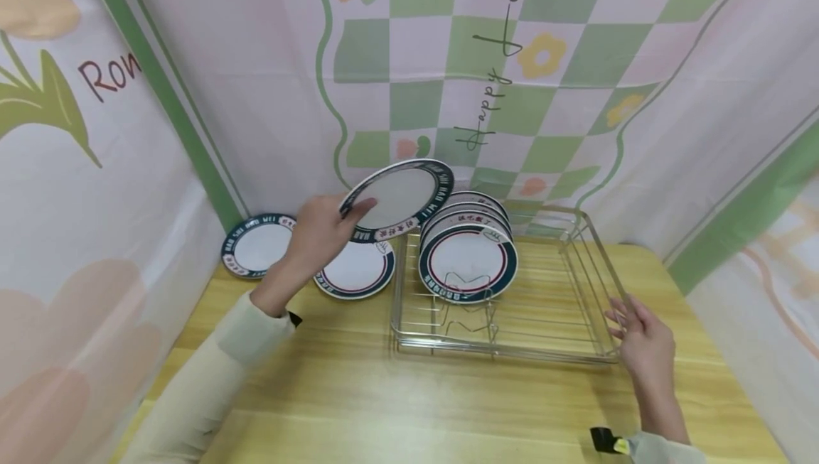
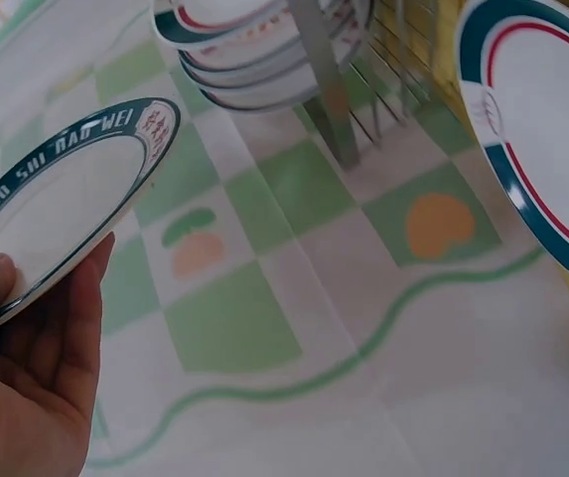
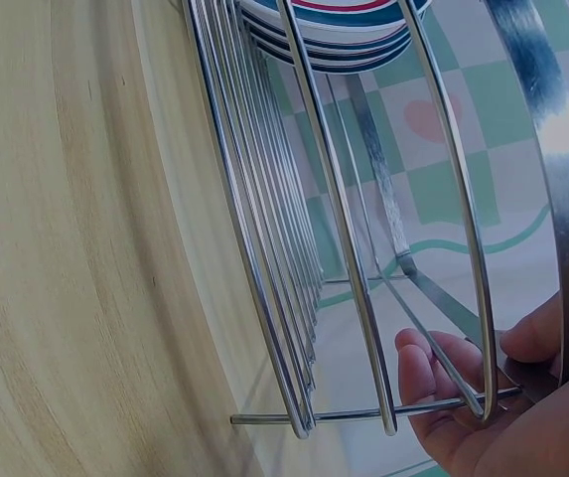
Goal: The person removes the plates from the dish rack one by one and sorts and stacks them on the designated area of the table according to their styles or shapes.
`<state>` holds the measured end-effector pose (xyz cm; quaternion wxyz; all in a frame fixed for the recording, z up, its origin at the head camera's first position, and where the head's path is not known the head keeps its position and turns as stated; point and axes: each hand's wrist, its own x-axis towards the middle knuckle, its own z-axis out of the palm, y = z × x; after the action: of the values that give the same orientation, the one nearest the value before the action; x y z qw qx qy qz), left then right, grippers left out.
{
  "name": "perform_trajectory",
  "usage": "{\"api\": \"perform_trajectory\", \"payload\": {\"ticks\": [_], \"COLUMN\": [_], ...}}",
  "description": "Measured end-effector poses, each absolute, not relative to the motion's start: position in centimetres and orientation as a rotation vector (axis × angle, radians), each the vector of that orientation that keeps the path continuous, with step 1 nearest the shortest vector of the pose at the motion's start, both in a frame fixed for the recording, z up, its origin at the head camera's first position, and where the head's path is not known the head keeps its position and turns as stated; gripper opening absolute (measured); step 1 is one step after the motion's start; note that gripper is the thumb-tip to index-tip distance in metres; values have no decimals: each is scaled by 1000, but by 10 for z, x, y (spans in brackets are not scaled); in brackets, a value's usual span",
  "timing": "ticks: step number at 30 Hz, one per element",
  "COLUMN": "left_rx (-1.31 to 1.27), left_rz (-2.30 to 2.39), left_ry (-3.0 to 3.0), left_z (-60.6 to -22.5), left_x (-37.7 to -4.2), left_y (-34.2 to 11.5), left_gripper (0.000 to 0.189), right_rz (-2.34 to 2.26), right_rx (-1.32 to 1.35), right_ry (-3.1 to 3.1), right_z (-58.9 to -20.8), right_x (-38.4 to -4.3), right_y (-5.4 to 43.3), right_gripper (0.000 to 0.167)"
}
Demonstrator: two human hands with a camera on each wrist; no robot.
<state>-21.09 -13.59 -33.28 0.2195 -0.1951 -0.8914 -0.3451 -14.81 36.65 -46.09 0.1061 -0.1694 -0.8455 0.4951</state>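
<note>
My left hand pinches the rim of a white plate with a dark teal lettered border, thumb over its face and fingers beneath. That plate is tilted in the air, left of the metal wire dish rack. Several matching plates stand upright one behind another in the rack's left part. At the rack's right end, my right hand grips the frame; in the right wrist view the fingers curl round the wires near a flat metal band.
Two more plates lie on the wooden table left of the rack: one at the far left, another beside the rack, partly behind my left hand and the held plate. A patterned cloth hangs close behind the rack.
</note>
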Motion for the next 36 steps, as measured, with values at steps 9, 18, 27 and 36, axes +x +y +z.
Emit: {"api": "perform_trajectory", "payload": {"ticks": [9,18,27,36], "left_rx": [-258,185,534,725], "left_rz": [-1055,-1139,-1300,-1413], "left_ry": [-2429,-2508,-2592,-2697], "left_z": [-342,-345,-366,-396], "left_x": [-206,-205,-213,-220], "left_y": [-180,-230,-274,-300], "left_gripper": [51,61,75,80], "right_rz": [1489,1484,1468,1480], "right_rx": [-525,-527,-512,-523], "right_ry": [-2484,-2504,-2498,-2483], "right_z": [-459,-457,-456,-457], "right_x": [-149,-146,-146,-147], "right_y": [364,363,367,366], "right_gripper": [49,49,49,48]}}
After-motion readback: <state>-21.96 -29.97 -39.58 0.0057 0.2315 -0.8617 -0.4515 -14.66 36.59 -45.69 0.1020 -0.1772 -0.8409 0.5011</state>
